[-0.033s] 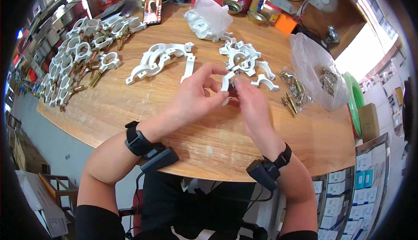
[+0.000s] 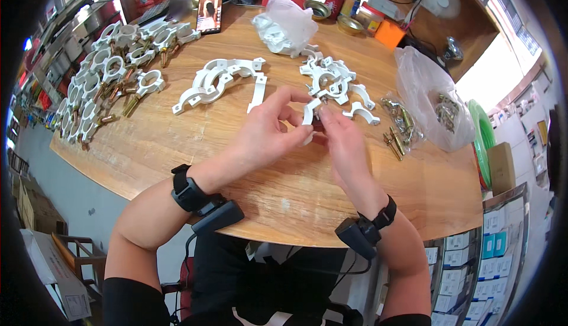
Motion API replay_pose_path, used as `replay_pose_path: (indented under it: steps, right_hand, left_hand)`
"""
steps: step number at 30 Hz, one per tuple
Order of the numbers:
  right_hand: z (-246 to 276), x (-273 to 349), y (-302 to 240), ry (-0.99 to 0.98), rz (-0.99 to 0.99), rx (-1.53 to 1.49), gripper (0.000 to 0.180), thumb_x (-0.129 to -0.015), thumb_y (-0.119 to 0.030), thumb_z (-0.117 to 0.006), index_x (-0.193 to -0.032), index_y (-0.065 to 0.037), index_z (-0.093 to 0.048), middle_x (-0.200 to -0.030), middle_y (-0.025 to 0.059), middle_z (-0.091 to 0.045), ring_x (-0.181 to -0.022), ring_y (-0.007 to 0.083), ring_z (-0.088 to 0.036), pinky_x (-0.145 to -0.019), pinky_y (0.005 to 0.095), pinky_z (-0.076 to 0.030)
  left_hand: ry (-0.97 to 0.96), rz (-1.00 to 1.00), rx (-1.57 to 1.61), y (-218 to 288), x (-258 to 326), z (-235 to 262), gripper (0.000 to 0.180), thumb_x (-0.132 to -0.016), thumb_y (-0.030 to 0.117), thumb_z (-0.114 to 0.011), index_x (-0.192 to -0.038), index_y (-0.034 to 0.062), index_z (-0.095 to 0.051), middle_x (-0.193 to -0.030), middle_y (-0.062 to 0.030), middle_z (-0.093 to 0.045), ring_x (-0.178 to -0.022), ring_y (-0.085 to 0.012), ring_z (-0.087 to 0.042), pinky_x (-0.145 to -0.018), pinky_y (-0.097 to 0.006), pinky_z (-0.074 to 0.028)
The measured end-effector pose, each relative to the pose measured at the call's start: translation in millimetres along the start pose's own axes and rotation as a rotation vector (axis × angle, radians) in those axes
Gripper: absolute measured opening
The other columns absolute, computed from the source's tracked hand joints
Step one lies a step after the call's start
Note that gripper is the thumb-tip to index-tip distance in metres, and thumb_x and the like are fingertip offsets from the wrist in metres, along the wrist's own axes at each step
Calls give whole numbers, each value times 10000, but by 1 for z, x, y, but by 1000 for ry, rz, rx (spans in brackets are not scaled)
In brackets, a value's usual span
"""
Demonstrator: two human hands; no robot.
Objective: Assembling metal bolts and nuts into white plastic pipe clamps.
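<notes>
A white pipe clamp is held between both hands above the middle of the table. My left hand grips its left side with thumb and fingers. My right hand pinches its right edge, and the fingertips hide whatever fastener may be there. Beyond the hands lies a pile of white clamp halves, with a loose clamp half just right of my right fingers. Large curved clamp halves rest left of the pile, beside a white strip-like piece near my left hand.
Many assembled clamps with brass-coloured bolts cover the table's left. At right are loose bolts, a small bag of bolts and a larger plastic bag. A phone and a white plastic bag stand farther back.
</notes>
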State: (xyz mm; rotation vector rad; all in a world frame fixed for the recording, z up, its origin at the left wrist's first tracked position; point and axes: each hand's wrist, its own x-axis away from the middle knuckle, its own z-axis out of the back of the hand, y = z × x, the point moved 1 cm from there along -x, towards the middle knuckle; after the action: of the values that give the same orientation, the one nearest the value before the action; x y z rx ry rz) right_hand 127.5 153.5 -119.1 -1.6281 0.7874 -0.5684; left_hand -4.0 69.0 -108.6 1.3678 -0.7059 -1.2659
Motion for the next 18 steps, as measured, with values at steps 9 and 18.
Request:
replay_pose_path:
  steps: [9, 18]
  right_hand:
    - [0, 3, -2, 39, 34, 47, 241, -915, -225, -548, -972, 2, -604, -893, 37, -622, -781, 89, -554, -709, 250, -443]
    - [-4, 4, 4, 22, 145, 140, 273, -927, -255, -526, -958, 0, -619, -858, 19, -623, -789, 76, -545, -696, 225, -421]
  left_hand:
    - [25, -27, 0, -1, 0, 1, 407, -758, 151, -634, -1131, 42, -512, -714, -51, -607, -576, -96, -541, -531, -243, -432]
    - [43, -28, 14, -2, -1, 0, 397, -767, 121, -643, -1131, 32, -511, -687, -38, -605, -575, -63, -530, -515, -220, -415]
